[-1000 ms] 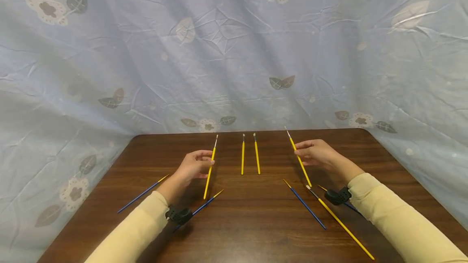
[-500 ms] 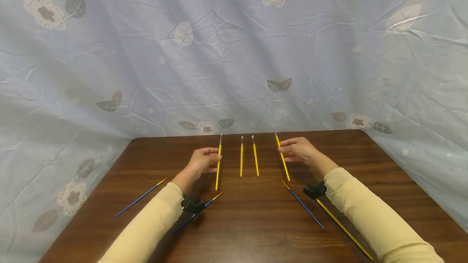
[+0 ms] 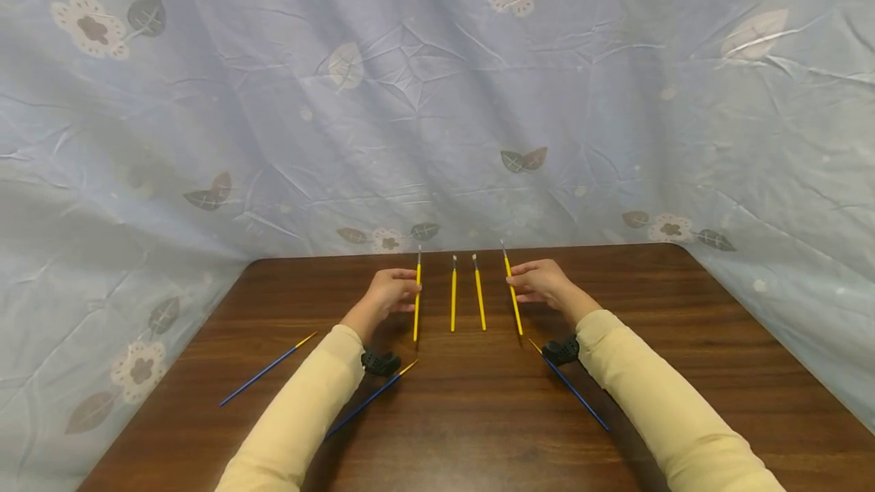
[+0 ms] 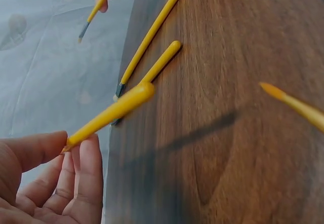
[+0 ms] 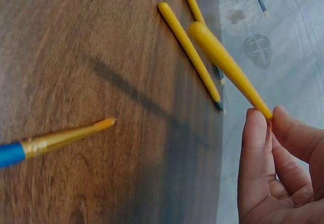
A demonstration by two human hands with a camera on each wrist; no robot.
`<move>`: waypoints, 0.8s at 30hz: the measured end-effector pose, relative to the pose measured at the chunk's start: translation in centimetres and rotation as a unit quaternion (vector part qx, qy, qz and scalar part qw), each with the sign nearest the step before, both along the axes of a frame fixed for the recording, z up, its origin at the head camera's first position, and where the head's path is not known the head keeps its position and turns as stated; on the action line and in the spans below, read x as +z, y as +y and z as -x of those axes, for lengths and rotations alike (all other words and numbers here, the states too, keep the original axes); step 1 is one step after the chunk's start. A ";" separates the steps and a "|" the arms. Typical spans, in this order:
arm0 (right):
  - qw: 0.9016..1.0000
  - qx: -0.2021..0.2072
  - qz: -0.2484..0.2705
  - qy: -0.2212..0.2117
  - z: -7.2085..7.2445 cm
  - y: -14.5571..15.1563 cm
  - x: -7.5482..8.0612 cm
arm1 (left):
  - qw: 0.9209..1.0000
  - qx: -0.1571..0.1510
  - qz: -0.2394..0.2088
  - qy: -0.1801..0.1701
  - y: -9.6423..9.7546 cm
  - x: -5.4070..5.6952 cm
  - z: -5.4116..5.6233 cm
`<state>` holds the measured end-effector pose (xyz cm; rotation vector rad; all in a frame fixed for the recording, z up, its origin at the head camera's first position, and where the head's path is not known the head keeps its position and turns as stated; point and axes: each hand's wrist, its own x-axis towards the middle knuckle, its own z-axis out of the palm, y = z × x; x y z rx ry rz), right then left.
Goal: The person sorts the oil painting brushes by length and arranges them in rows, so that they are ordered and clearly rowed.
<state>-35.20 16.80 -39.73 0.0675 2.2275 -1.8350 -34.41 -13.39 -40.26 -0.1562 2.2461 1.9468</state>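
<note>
My left hand (image 3: 390,294) pinches a yellow-handled paintbrush (image 3: 417,310) between thumb and fingers, bristles toward the table's back edge. Mirroring it, my right hand (image 3: 547,285) pinches another yellow paintbrush (image 3: 514,308), slightly slanted. Both wrist views show the held brushes, the left one (image 4: 111,113) and the right one (image 5: 233,69), raised over the wood with shadows below. Between the hands, two yellow paintbrushes, a left one (image 3: 453,302) and a right one (image 3: 481,302), lie side by side on the table, bristles pointing away.
Blue paintbrushes with gold tips lie nearer: one at far left (image 3: 266,369), one by the left forearm (image 3: 369,403), one by the right wrist (image 3: 574,389). The brown table (image 3: 465,439) ends at a floral curtain (image 3: 437,135).
Both hands have moved inward with their yellow paintbrushes, closer to the middle pair, and the brushes stand straighter. The right forearm now covers the yellow and blue paintbrushes at the lower right.
</note>
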 end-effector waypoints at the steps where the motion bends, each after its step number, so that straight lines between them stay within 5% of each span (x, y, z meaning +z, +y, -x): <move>1: 1.000 -0.001 -0.005 -0.001 0.1 0.0 -0.2 | 1.000 -0.002 0.000 -0.003 0.1 -0.1 0.2; 24: 0.998 -0.052 -0.029 0.002 1.6 -1.5 -1.8 | 0.998 0.036 0.045 0.002 1.6 -1.5 2.0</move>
